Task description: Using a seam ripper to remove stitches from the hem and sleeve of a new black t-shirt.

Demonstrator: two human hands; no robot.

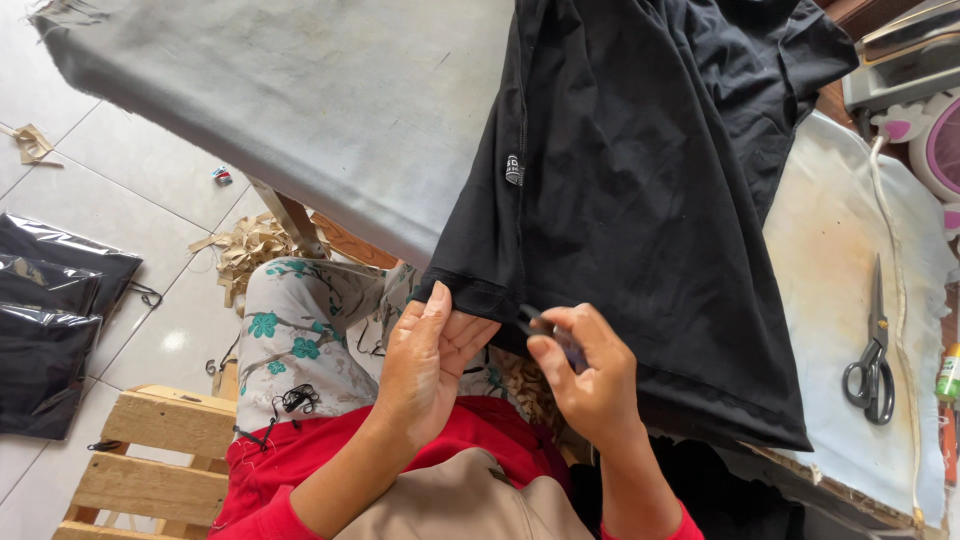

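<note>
At the table's edge, left hand (425, 365) pinches the black garment (640, 200) hem; right hand (585, 375) grips a small clipper (545, 325).

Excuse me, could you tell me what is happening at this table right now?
A seated person holds the hem of a black garment that hangs over the edge of a grey-covered table. The left hand pinches the hem's corner, while the right hand holds a small dark tool against the hem. Scissors lie untouched on the table further right.
</note>
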